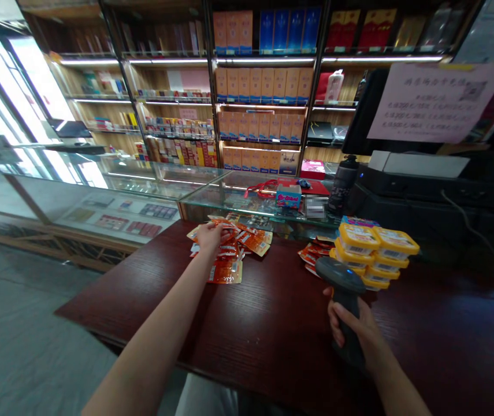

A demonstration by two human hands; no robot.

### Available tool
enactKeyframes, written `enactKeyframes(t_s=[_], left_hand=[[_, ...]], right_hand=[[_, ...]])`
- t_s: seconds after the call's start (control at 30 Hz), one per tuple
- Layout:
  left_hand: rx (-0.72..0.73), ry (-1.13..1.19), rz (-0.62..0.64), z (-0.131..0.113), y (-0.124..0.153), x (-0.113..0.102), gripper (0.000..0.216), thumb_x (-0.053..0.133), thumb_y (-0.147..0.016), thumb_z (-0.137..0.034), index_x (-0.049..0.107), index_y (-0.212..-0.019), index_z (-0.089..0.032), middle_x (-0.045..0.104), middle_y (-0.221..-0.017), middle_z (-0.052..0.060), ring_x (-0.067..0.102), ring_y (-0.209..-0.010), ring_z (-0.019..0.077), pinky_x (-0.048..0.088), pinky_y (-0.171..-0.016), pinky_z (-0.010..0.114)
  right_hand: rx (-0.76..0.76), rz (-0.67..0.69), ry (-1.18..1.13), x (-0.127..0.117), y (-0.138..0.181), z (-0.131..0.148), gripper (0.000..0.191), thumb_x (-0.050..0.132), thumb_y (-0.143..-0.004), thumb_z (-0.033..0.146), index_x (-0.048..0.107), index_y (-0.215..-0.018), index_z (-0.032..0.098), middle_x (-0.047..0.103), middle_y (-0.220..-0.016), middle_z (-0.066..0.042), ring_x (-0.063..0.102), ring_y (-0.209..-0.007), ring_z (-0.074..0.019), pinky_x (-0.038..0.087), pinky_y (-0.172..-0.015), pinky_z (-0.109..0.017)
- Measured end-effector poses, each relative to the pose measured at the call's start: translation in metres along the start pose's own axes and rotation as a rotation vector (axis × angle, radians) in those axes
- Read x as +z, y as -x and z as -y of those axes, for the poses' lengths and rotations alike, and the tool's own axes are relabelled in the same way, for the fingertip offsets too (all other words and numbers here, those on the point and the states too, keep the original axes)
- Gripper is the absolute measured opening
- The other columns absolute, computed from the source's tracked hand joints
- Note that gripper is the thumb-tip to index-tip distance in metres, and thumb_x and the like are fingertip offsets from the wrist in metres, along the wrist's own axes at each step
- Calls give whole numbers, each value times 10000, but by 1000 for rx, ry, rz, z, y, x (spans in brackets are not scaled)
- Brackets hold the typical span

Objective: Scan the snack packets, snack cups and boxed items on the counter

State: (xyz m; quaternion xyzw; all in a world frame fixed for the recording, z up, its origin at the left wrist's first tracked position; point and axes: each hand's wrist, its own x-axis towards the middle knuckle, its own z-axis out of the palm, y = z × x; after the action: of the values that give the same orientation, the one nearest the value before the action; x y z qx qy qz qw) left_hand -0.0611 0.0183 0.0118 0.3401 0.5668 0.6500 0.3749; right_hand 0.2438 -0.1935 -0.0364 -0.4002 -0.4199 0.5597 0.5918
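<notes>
Packets (pixel 226 271) are lying under the left hand (pixel 210 236), its fingers' grip unclear; the right hand (pixel 354 325) is clasping a scanner (pixel 341 275) before tubs (pixel 377 247).

Packets (pixel 226 271) are orange-red, tubs (pixel 386 252) yellow and white, scanner (pixel 344 293) dark grey, tabletop (pixel 268 323) reddish-brown.

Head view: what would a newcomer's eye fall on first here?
Probably the bright yellow tubs, stacked on the dark counter beyond the scanner in the right hand. Next, the heaped orange packets with the left hand over them, further left. Behind, blue boxes stand out on a top shelf.
</notes>
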Motion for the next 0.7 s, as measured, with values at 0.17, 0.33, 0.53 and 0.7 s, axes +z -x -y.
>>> enactKeyframes(t_s=[0.17,0.33,0.53,0.7], left_hand=[[364,-702,-23,3,-2,-16,228,521,-803,-237,687,-902,-115,657,-811,111,634,-870,260,501,-834,398],[656,-1114,18,16,4,-28,340,487,-851,-320,667,-1117,-207,556,-1222,143,493,-1152,312,376,-996,459],[669,-1163,79,21,6,-27,349,460,-875,-313,640,-1149,-193,569,-1212,127,504,-1120,288,358,-1005,446],[847,-1075,21,13,29,-8,304,489,-857,-275,640,-1109,-199,529,-1229,125,447,-1172,300,322,-1030,466]], right_hand=[[6,-17,8,0,0,0,426,731,-731,433,535,-1030,202,524,-565,74,446,-325,-52,363,-309,-162],[22,-24,9,0,0,-1,425,737,-729,428,537,-1029,204,525,-571,73,452,-330,-53,368,-313,-164],[31,-25,1,-1,-1,-1,422,743,-722,431,546,-1020,207,531,-580,72,451,-333,-48,366,-310,-157],[57,-47,25,-2,-6,-2,436,746,-721,437,533,-1015,195,531,-547,84,456,-327,-51,382,-304,-156]])
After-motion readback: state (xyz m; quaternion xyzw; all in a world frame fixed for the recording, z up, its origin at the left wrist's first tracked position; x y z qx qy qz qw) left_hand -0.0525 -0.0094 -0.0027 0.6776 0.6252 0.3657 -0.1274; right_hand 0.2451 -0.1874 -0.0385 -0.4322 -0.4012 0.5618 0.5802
